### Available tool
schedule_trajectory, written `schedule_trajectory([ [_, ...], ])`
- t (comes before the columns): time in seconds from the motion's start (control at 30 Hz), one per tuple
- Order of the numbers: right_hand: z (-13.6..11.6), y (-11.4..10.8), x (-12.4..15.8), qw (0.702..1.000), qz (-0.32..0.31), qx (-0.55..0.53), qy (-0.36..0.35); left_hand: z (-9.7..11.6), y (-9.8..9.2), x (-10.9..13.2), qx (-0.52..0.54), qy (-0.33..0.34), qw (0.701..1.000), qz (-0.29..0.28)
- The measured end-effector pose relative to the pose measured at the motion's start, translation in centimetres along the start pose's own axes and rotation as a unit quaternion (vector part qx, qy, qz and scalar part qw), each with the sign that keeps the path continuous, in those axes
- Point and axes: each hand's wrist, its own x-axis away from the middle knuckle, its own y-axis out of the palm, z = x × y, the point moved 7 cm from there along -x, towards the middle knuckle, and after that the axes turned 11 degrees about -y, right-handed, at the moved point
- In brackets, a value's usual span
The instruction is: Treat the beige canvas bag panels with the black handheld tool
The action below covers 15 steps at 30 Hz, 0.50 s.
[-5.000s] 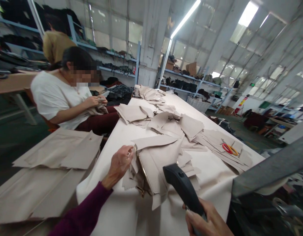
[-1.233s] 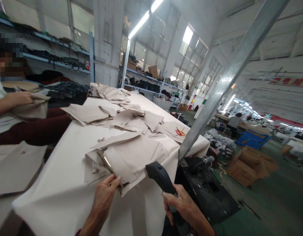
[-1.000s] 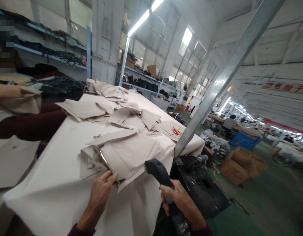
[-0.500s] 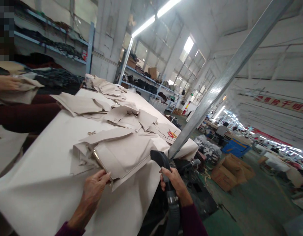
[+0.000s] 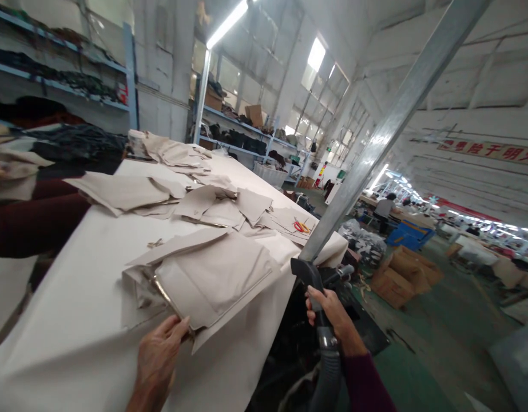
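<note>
My left hand [image 5: 161, 349] pinches the near corner of a beige fabric piece [image 5: 216, 274] with a metal zipper [image 5: 161, 288] along its left edge. That piece lies on others of the same beige cloth on the white-covered table [image 5: 87, 274]. Wrapped in my right hand [image 5: 328, 312] is the black handle of a vacuum hose [image 5: 326, 349], its wide nozzle [image 5: 305, 272] held at the table's right edge, apart from the cloth. Below my hand the ribbed hose runs down out of view.
More beige pieces [image 5: 118, 191] spread across the table, with red-and-yellow scissors [image 5: 301, 226] near its right side. A slanted metal post [image 5: 375, 143] rises by the nozzle. Another person's sleeve [image 5: 40, 212] reaches in at left. Cardboard boxes [image 5: 394, 286] stand on the floor at right.
The vacuum nozzle in my right hand has moved right, away from the fabric. My left hand keeps its pinch on the corner, slightly lower in view. The view has shifted a little.
</note>
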Motion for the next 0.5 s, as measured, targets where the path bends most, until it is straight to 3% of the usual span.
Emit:
schedule_trajectory([
  [0.13, -0.2, -0.2, 3.5, 0.999, -0.009, 0.026, 0.027, 0.0, -0.3, -0.1, -0.049, -0.022, 0.999, -0.004],
  [0.27, 0.3, 1.9, 6.2, 0.997, -0.05, 0.04, 0.042, -0.4, -0.7, 0.4, -0.085, -0.023, 0.996, -0.003],
  [0.5, 1.8, 4.8, 7.4, 0.984, -0.138, 0.102, 0.058, -2.3, -1.0, 1.6, 0.086, -0.072, 0.994, -0.013],
])
